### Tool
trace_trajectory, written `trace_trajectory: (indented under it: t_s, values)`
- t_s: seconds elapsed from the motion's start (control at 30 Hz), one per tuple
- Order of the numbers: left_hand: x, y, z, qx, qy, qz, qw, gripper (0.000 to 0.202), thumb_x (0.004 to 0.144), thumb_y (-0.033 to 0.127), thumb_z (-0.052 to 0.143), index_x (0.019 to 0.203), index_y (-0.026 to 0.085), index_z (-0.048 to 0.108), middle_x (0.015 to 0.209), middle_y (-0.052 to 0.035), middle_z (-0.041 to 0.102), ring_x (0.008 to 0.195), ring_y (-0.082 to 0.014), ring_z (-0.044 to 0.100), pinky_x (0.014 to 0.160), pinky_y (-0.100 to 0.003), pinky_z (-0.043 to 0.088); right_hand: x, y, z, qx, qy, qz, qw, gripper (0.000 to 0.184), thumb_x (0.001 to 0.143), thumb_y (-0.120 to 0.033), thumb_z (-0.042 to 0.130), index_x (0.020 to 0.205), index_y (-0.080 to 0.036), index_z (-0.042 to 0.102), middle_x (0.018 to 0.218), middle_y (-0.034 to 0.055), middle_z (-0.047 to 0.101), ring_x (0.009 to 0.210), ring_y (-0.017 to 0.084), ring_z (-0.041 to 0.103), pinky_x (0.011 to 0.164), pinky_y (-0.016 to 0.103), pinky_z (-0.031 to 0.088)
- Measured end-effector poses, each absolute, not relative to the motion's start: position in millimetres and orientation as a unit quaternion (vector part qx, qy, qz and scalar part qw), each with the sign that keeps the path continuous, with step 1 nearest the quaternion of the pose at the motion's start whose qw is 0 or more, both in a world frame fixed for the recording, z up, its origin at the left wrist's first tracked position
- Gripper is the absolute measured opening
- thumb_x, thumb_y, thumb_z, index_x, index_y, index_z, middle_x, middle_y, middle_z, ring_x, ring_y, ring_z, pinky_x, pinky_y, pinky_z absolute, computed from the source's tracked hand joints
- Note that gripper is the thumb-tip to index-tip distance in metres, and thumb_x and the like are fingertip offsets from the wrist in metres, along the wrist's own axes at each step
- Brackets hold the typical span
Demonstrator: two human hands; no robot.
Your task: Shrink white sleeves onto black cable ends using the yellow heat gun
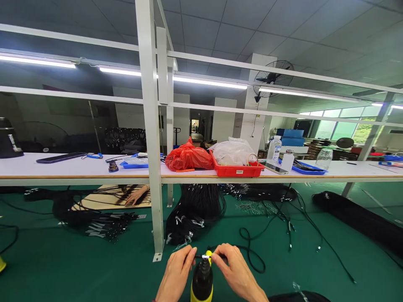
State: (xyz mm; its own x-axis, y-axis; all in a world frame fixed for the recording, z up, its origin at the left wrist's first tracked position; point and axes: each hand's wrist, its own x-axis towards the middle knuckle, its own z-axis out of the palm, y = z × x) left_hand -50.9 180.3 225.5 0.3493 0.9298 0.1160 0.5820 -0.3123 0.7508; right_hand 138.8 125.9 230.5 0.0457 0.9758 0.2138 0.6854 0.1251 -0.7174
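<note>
- Left hand [176, 272]: back up, thumb and index finger pinched together, tips pointing inward.
- Right hand [236, 270]: mirrors it, thumb and index finger pinched, tips pointing left.
- Fingertips [192, 251] of both hands face each other, level, a small gap between.
- Right wrist [258, 294]: bare, angled up and inward.

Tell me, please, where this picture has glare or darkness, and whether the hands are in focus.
Head view: the tube lights glare white, and the windows are pale and bright; head view: the ceiling is dim; head view: the left hand and the right hand look fairly sharp, but the white piece between them shows no fine detail.
</note>
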Motion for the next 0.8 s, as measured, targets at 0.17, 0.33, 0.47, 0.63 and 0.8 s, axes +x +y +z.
trace_trajectory:
  t_s: [0.17,0.33,0.47,0.63,0.8]
  values:
    - [-49.4,181.0,223.2,0.757,0.488,0.295,0.319,0.046,0.092,0.058,0.028,0.069,0.022,0.044,0.070,0.0001,0.055,0.075,-0.0187,0.054,0.072,-0.028,0.038,139.9,127.6,227.0,-0.627,-0.672,0.188,0.347,0.031,0.098,-0.038,0.039,0.081,-0.019,0.056,0.082,0.0014,0.058,0.080,0.019,0.050,0.076,0.031,0.035]
    - [-48.9,180.8,221.5,0.760,0.461,0.326,0.323,0.042,0.092,0.056,0.033,0.073,0.022,0.047,0.074,0.0005,0.057,0.074,-0.0172,0.054,0.070,-0.025,0.041,139.3,129.1,223.2,-0.621,-0.660,0.198,0.373,0.022,0.095,-0.033,0.046,0.084,-0.018,0.058,0.086,0.0024,0.060,0.084,0.020,0.052,0.078,0.031,0.036]
    - [-49.4,179.1,226.0,0.766,0.442,0.328,0.333,0.039,0.093,0.054,0.033,0.078,0.023,0.050,0.080,0.0006,0.060,0.076,-0.0166,0.055,0.071,-0.024,0.042,138.0,128.9,224.3,-0.618,-0.651,0.201,0.392,0.015,0.092,-0.028,0.051,0.083,-0.018,0.059,0.086,0.0019,0.062,0.086,0.020,0.054,0.079,0.032,0.036]
    - [-51.4,178.6,229.1,0.759,0.484,0.300,0.315,0.043,0.092,0.057,0.030,0.077,0.024,0.052,0.078,-0.0001,0.062,0.080,-0.0185,0.058,0.076,-0.026,0.043,136.9,128.5,228.4,-0.621,-0.645,0.205,0.396,0.011,0.089,-0.023,0.053,0.081,-0.018,0.060,0.085,0.0012,0.063,0.086,0.019,0.055,0.079,0.031,0.036]
    - [-51.9,180.4,228.1,0.758,0.510,0.281,0.294,0.046,0.090,0.059,0.029,0.071,0.023,0.051,0.073,-0.0015,0.062,0.080,-0.0208,0.058,0.075,-0.028,0.042,135.9,128.1,230.4,-0.621,-0.646,0.202,0.396,0.011,0.089,-0.022,0.053,0.083,-0.018,0.061,0.085,0.0009,0.064,0.087,0.019,0.056,0.080,0.032,0.036]
